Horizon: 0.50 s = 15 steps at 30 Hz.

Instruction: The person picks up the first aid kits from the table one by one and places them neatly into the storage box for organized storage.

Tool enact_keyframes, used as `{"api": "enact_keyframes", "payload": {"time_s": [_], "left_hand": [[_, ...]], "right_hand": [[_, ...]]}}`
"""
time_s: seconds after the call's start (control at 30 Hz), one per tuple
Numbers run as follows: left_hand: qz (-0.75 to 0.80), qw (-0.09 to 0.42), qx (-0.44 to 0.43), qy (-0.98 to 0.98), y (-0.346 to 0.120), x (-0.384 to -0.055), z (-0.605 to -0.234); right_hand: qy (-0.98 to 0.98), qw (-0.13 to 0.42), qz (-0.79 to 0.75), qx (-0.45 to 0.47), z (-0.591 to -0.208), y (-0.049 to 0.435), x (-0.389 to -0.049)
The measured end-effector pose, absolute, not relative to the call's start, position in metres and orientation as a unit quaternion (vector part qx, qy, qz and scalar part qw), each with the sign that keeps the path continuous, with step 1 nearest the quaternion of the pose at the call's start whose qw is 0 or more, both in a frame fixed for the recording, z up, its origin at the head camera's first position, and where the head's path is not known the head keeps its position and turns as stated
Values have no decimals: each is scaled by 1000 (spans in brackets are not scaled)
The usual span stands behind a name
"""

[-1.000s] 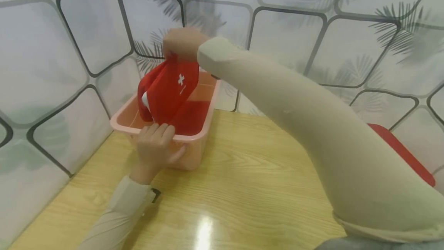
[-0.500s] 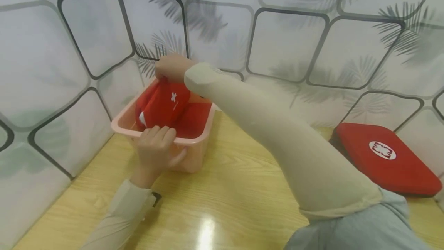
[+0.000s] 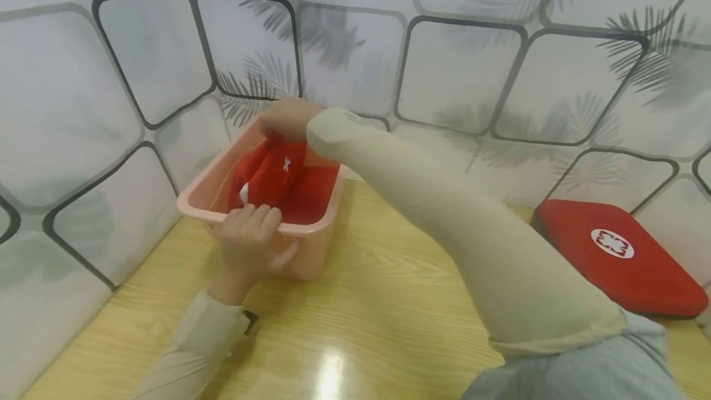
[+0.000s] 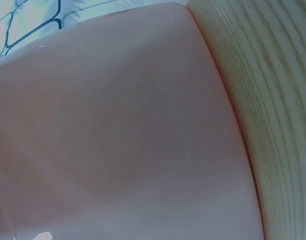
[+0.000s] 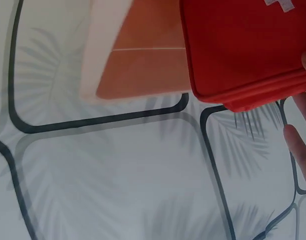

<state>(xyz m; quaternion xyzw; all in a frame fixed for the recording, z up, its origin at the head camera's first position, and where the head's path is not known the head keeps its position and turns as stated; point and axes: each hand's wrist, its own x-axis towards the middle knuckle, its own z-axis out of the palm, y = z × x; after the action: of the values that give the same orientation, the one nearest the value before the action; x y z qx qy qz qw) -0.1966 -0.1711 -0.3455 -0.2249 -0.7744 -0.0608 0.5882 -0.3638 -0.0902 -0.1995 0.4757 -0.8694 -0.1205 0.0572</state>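
Observation:
My right hand (image 3: 290, 119) reaches into the far part of a pink plastic bin (image 3: 324, 218) and grips the top edge of a red first-aid pouch (image 3: 272, 181) with a white cross. Tilted, the pouch sits mostly below the bin's rim. In the right wrist view, fingers (image 5: 300, 150) show at the edge of the pouch (image 5: 242, 55). My left hand (image 3: 247, 239) grips the bin's near rim, fingers over the top and thumb outside. Only the bin's outer wall (image 4: 128, 125) fills the left wrist view. A flat red surface (image 3: 313, 193) lies inside, beside the pouch.
A red zip case (image 3: 616, 258) with a white emblem lies on the wooden table (image 3: 389, 301) at the right. Patterned wall covering (image 3: 461, 73) rises close behind and left of the bin. My right arm crosses above the table.
My right hand has lowered the first-aid pouch deeper into the bin. The right arm has dropped, so the red case at the right shows more. My left hand keeps its grip on the rim.

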Motion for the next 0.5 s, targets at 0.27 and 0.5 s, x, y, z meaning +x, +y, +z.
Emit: {"api": "enact_keyframes", "payload": {"time_s": [0.27,0.5], "left_hand": [[-61,588,-219,-776,-173,-196,-347],[-62,588,-219,-776,-172,-197,-348]], "right_hand": [[-862,-1,-172,477,-187,-69,-360],[-867,-27,-175,466,-187,-54,-364]]}}
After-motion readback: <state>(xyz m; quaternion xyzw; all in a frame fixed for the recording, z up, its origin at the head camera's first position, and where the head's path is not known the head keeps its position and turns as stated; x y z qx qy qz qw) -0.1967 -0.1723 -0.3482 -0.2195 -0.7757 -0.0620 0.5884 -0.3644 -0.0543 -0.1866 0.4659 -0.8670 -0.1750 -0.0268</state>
